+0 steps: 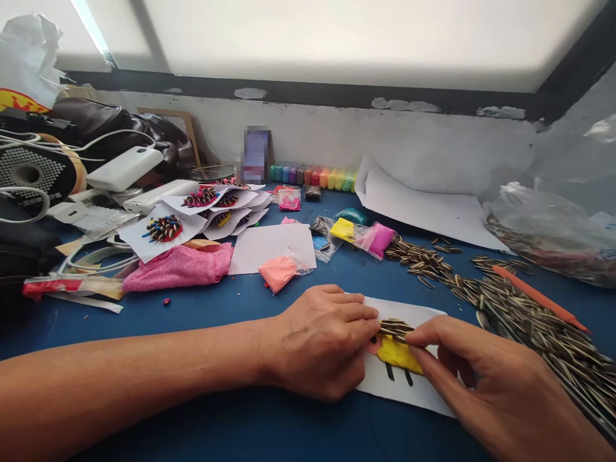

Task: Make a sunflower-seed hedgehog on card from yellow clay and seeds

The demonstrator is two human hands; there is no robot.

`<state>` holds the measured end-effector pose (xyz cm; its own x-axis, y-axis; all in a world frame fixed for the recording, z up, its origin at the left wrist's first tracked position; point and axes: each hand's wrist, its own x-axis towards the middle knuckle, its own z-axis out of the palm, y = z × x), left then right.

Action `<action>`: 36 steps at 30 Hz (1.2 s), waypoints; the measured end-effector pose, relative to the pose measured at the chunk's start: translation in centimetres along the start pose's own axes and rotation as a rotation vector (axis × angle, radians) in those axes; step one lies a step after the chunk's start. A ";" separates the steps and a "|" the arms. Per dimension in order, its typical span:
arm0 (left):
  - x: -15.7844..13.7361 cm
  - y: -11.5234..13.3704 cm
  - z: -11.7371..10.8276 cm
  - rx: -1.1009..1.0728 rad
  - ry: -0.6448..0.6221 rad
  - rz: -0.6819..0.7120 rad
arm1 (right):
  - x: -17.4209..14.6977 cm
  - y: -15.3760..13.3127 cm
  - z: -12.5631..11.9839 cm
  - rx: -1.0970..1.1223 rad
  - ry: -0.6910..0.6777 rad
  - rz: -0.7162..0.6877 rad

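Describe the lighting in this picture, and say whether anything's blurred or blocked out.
Head view: the window glows pale, nearly featureless; head view: coarse pixels mask most of the phone; head view: the left hand and right hand look fairly clear.

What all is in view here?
Table: one, blue, below
Worked sheet: one, white, front
Clay patch: one, yellow, on worked sheet
Sunflower seeds: many, striped, mostly right
Stick: one, orange, among seeds
Bag: one, clear, right
Packets: several, mixed colours, centre
Small blocks: row, multicoloured, by wall
Other sheets: several, white, back
Decorated cards: several, white, left
Cloth: one, pink, left
Clutter: uncounted, mixed, left
Left hand: one, bare, on sheet
Right hand: one, bare, at seeds
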<state>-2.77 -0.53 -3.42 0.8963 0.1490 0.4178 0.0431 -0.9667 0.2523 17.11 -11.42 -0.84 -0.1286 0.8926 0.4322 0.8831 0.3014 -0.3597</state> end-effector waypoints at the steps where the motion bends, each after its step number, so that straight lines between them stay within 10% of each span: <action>1: 0.0 0.0 0.0 -0.002 -0.002 -0.002 | 0.0 -0.1 0.1 0.004 0.004 0.002; 36: -0.1 0.0 0.1 0.071 0.021 0.022 | -0.1 -0.1 1.2 -0.273 0.034 -0.168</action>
<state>-2.79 -0.57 -3.55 0.8879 0.1311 0.4410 0.0552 -0.9820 0.1809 16.46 -11.17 -1.87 -0.2721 0.8249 0.4955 0.9398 0.3385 -0.0474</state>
